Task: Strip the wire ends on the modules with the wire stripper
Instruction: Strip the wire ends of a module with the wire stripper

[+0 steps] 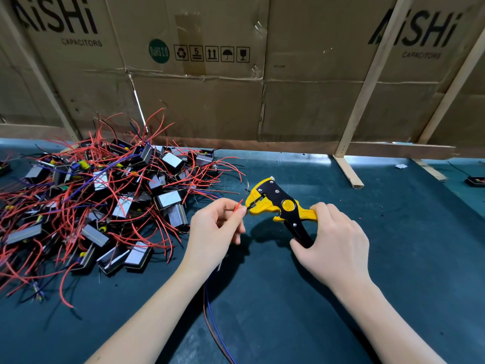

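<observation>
My right hand (334,240) grips the handles of a yellow and black wire stripper (278,206), whose jaws point left. My left hand (215,229) pinches a thin red wire (237,207) between thumb and forefinger, its tip right at the stripper's jaws. Blue and brown wires (210,308) trail from under my left wrist toward the near edge; the module they belong to is hidden. A big heap of black and silver modules (105,200) with tangled red wires lies to the left on the dark green mat.
The dark green mat (393,258) covers the bench. Flattened cardboard boxes (236,88) braced by wooden slats (367,88) form a wall along the back. A lone black module (475,181) sits at the far right edge.
</observation>
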Demonstrator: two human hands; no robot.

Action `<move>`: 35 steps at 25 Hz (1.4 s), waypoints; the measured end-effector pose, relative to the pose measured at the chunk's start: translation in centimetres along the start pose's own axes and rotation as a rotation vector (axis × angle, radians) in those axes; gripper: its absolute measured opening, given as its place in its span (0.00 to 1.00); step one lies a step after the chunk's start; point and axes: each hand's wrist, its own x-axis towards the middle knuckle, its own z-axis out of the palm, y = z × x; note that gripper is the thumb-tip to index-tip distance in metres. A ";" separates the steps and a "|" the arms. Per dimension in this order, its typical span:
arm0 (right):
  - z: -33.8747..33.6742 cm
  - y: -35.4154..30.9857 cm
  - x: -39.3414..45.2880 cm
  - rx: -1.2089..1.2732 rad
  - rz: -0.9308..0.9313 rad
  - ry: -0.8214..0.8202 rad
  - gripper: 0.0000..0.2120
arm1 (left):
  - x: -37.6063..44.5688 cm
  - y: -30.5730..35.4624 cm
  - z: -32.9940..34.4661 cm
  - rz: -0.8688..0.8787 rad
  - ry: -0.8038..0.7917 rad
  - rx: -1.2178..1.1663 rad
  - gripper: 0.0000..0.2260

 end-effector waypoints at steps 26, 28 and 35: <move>0.0 -0.2 -0.2 0.002 0.035 -0.076 0.21 | 0.2 -0.4 -0.1 0.009 -0.061 0.038 0.07; -0.1 -0.2 -0.2 0.009 0.038 -0.089 0.20 | 0.2 -0.5 -0.1 0.008 -0.062 0.048 0.07; -0.4 -0.1 0.0 0.022 0.060 -0.169 0.18 | 0.3 -0.6 -0.2 0.007 -0.074 0.048 0.08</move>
